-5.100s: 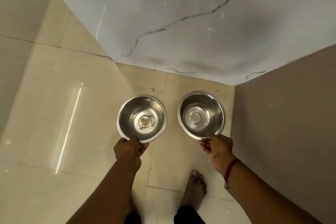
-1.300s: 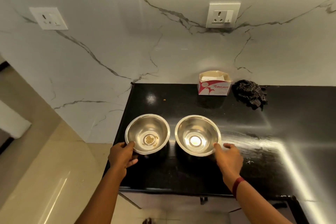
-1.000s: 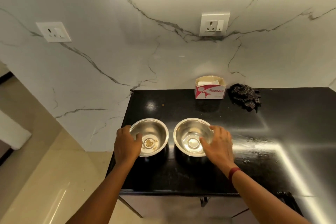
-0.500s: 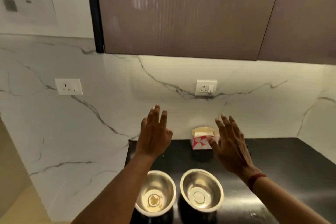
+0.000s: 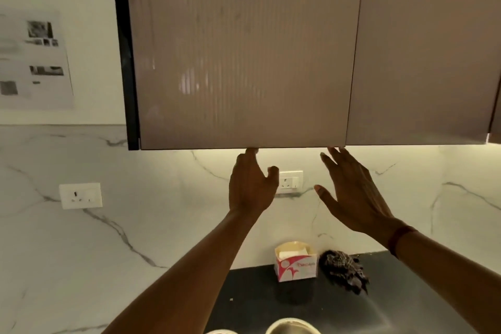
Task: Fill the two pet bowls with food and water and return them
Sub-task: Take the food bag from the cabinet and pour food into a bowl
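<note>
Now | since half a second ago both hands had risen to the cupboard door | left hand at door's lower edge, grip unclear | right hand spread, holding nothing, fingertips near that edge | bowls well below door

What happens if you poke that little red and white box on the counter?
The box looks like thin cardboard with an open top, so it is probably light and would likely slide on the glossy black counter. It stands on a flat base, so tipping seems unlikely. Squeezing it would probably dent the walls.
</note>
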